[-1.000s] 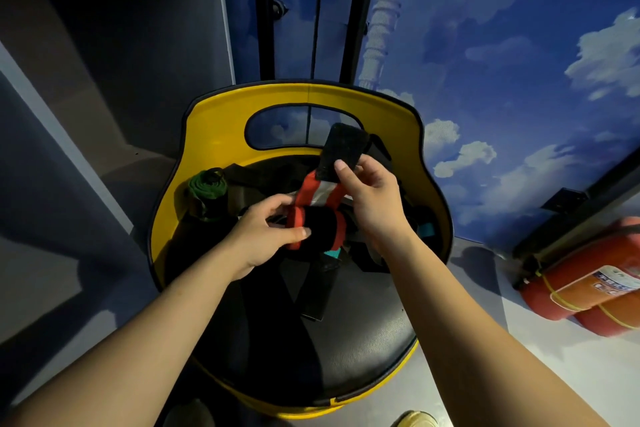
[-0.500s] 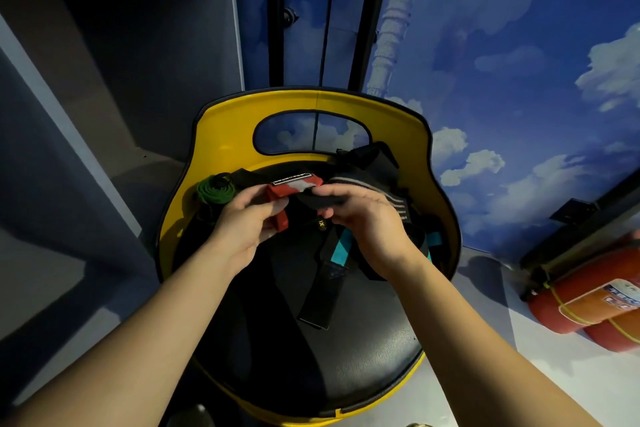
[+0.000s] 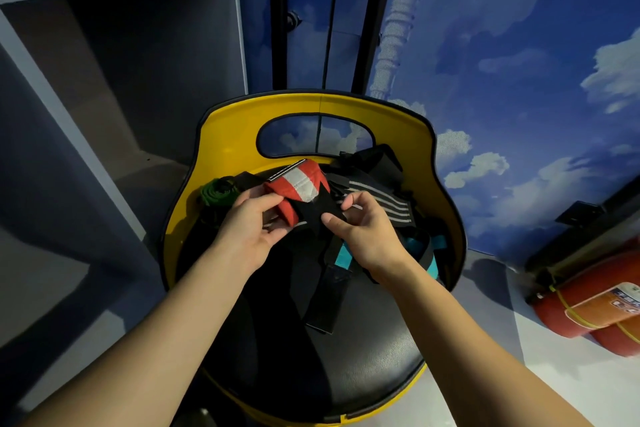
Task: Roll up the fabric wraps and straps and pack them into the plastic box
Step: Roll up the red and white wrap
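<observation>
A red, white and black fabric wrap (image 3: 299,185) is held above the black seat of a yellow chair (image 3: 225,135). My left hand (image 3: 249,224) grips its red rolled end. My right hand (image 3: 363,229) pinches its black end between thumb and fingers. Behind lies a black strap with white stripes (image 3: 384,199). A rolled green strap (image 3: 218,192) sits at the seat's back left. A black and teal strap (image 3: 341,265) trails down the seat under my right wrist. No plastic box is in view.
Grey shelving (image 3: 114,45) stands to the left of the chair. A wall painted with sky and clouds (image 3: 519,45) is behind. Two red fire extinguishers (image 3: 595,302) lie on the floor at the right.
The wrap has been turned and spread between my hands, its red and white band now facing up. Both hands shifted slightly apart; the view came closer.
</observation>
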`<control>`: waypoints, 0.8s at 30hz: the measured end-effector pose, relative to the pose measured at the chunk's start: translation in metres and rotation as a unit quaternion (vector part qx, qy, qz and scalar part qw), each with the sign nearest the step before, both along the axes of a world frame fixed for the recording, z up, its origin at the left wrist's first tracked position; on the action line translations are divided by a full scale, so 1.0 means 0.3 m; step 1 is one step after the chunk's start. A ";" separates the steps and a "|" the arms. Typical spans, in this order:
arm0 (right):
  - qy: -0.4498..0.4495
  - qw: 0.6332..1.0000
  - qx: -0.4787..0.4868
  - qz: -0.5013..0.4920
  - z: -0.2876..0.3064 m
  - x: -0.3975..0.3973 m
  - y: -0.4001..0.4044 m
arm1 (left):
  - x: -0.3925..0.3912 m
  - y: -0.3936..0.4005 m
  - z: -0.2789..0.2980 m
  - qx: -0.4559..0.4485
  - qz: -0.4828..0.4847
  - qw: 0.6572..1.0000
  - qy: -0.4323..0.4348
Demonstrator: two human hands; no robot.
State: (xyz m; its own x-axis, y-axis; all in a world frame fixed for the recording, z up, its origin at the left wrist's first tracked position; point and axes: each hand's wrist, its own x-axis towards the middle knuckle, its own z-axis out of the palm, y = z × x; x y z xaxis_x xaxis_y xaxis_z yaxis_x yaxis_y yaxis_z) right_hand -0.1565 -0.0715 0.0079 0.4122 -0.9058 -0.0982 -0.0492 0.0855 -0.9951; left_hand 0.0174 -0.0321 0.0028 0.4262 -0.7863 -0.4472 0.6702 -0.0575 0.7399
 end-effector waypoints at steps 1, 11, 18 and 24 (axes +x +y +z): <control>0.004 1.000 -0.002 -0.003 -0.001 -0.001 0.000 | -0.005 0.004 0.005 -0.002 -0.010 1.000 0.024; 0.014 0.999 0.006 -0.052 -0.001 -0.024 -0.011 | -0.028 0.042 0.035 0.013 -0.077 0.987 0.143; 0.039 0.996 0.082 -0.006 0.019 -0.019 0.004 | -0.035 0.030 0.042 -0.012 -0.086 0.996 0.010; -0.076 0.951 0.298 0.030 0.067 -0.025 -0.004 | -0.045 0.036 0.039 -0.047 -0.088 0.982 -0.161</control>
